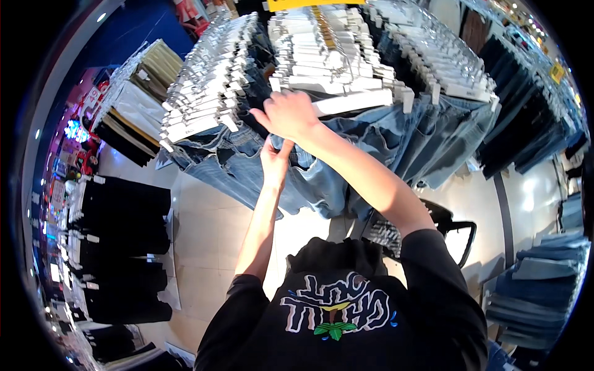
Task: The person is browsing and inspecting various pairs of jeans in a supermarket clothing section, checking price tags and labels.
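Observation:
Several pairs of blue denim jeans (320, 181) hang before me from white clip hangers (325, 86) packed on a rack. The front hanger (357, 103) is tilted, its right end higher than its left. My right hand (290, 113) is closed over that hanger's left end, hiding the clip there. Just below it, my left hand (275, 160) grips the waistband of the front jeans, thumb up. The fingers of my left hand are mostly hidden behind the denim.
Jeans on hangers crowd both sides, in a left row (199, 111) and a right row (445, 83). A black basket (436, 213) stands on the tiled floor at right. Black garments (125, 218) hang at left; folded jeans (538, 283) lie at lower right.

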`<control>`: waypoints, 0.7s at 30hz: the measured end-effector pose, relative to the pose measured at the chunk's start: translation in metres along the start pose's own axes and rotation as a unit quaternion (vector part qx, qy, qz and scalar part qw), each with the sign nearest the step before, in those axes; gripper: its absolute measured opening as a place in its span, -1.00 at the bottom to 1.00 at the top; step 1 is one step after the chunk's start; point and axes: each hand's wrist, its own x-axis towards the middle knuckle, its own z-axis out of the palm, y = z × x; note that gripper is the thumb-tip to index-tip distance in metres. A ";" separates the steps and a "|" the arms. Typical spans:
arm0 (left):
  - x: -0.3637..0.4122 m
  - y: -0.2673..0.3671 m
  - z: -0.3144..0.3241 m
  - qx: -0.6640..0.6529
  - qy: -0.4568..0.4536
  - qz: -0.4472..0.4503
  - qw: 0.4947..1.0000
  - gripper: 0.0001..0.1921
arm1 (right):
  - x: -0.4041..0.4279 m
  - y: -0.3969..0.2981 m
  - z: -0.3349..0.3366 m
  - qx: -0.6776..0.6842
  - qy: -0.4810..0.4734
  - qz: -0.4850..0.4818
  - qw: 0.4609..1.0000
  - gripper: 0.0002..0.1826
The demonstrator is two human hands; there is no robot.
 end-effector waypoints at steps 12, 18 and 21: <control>0.006 -0.002 0.001 -0.008 -0.006 0.014 1.000 -0.48 | 0.018 -0.003 -0.003 0.033 -0.157 -0.008 0.987 -0.56; 0.002 -0.049 0.001 0.013 -0.007 0.011 1.000 -0.48 | 0.025 -0.009 -0.006 0.045 -0.108 -0.005 0.993 -0.66; -0.008 -0.067 0.015 0.041 -0.040 0.004 0.998 -0.49 | 0.029 -0.005 0.002 0.013 -0.121 0.036 0.992 -0.74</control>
